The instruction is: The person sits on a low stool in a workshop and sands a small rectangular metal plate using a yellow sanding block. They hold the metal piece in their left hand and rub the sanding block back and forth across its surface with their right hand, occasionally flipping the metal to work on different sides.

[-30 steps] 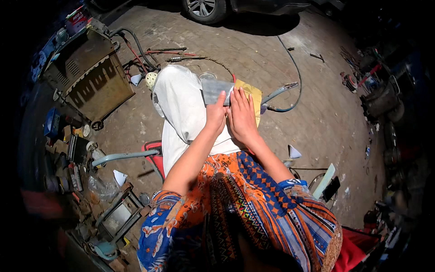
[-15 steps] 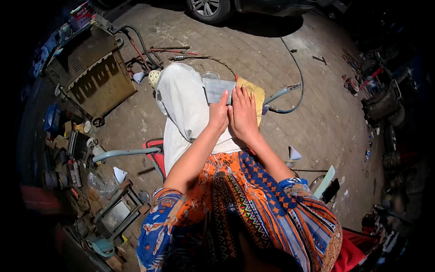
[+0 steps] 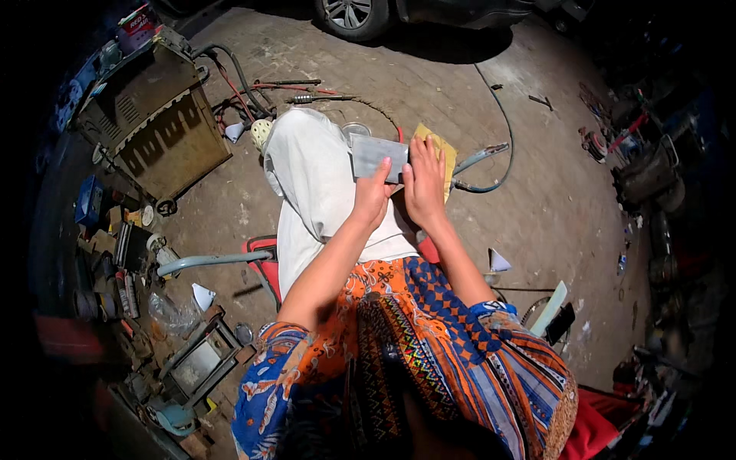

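A flat grey rectangular plate (image 3: 373,156) is held over my lap by my left hand (image 3: 373,197), its thumb lying on the upper face and the other fingers hidden underneath. Along the plate's right edge, my right hand (image 3: 424,182) reaches forward with long straight fingers pressed on a yellow sheet (image 3: 444,147) that looks like sandpaper. The sheet sticks out past these fingers on the right, and its part under the palm is hidden. White trousers (image 3: 307,172) cover my legs below the plate.
A rusty box-shaped machine (image 3: 165,142) with hoses stands at the far left. Tools and scraps, among them a metal frame (image 3: 201,360), crowd the left side. A car wheel (image 3: 349,15) is at the top. A hose (image 3: 502,172) curves at the right; more clutter lines the right edge.
The plate has shifted a little to the right in my left hand. My right hand and the yellow sheet have moved right and slightly forward, and a gap shows between my two hands.
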Demonstrator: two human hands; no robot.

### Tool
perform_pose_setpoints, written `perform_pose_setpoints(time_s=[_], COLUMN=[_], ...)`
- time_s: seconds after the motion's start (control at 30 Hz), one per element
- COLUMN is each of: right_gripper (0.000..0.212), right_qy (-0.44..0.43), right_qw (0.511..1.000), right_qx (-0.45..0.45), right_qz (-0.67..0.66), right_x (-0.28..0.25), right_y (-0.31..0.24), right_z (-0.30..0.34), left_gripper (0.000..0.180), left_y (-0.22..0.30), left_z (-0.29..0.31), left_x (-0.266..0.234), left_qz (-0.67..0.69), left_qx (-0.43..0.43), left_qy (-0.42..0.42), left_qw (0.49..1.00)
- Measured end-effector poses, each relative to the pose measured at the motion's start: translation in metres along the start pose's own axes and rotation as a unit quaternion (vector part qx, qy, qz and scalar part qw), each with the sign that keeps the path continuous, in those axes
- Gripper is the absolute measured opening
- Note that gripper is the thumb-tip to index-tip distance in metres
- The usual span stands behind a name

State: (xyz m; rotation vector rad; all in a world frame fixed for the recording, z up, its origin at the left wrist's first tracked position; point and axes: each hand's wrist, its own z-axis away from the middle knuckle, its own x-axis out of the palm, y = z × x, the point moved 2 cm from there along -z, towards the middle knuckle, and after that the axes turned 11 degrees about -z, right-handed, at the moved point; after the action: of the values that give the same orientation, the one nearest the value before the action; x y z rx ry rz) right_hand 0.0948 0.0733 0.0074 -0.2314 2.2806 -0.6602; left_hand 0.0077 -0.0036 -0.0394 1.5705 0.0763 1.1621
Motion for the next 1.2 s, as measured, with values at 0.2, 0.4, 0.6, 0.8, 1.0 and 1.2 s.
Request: perform_pose_setpoints(time_s=[0.2, 0.4, 0.6, 0.8, 1.0, 1.2], right_gripper=[0.049, 0.052, 0.054, 0.05, 0.048, 0.048], right_qy=[0.067, 0.042, -0.099, -0.105, -0.074, -0.131], right_qw=[0.997, 0.999, 0.992, 0.988, 0.993, 0.987], right_qx=[0.021, -0.027, -0.037, -0.038, -0.026, -0.055], right_qz=[-0.044, 0.002, 0.062, 0.109, 0.09, 0.078], right_x=[-0.017, -0.016, 0.003, 0.008, 0.012, 0.004], right_y=[0.011, -0.006, -0.014, -0.015, -0.008, -0.028], right_z=[0.021, 0.022, 0.039, 0.031, 0.021, 0.04], left_gripper=[0.033, 0.032, 0.028, 0.026, 0.024, 0.028], left_y=[0.015, 0.011, 0.007, -0.001, 0.005, -0.005], left_z=[0.016, 0.013, 0.011, -0.002, -0.002, -0.005], left_x=[0.011, 0.007, 0.006, 0.001, 0.011, -0.004], left_qz=[0.037, 0.019, -0.014, -0.036, -0.032, -0.024], left_qx=[0.037, 0.031, 0.017, 0.004, 0.05, -0.018], left_qy=[-0.011, -0.021, 0.029, 0.076, 0.079, 0.072], left_qw=[0.999, 0.999, 0.999, 0.996, 0.995, 0.997])
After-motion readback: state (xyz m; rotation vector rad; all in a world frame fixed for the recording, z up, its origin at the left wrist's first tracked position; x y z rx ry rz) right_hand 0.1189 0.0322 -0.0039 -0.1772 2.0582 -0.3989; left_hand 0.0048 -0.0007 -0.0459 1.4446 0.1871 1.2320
